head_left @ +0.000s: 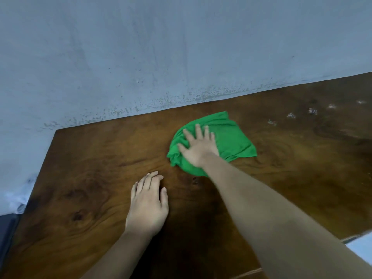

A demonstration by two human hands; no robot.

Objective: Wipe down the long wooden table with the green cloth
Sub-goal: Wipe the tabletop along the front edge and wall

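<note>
Two hands are on the bench. My right hand lies flat on the green cloth, fingers straight and spread, pressing it down without gripping. My left hand rests flat on bare wood, holding nothing. The cloth sits near the wall, towards the bench's left end. The long axis runs to my right, where pale specks lie beyond the cloth; the right hand is nearer, so I judge the next stroke goes rightward.

green cloth: bright green, rumpled, bunched along its left side, lying on the counter near its far edge, pressed down under the spread right hand | counter: dark brown wood, swirling grain and knots, whitish specks on its far right part, apart from the cloth
</note>
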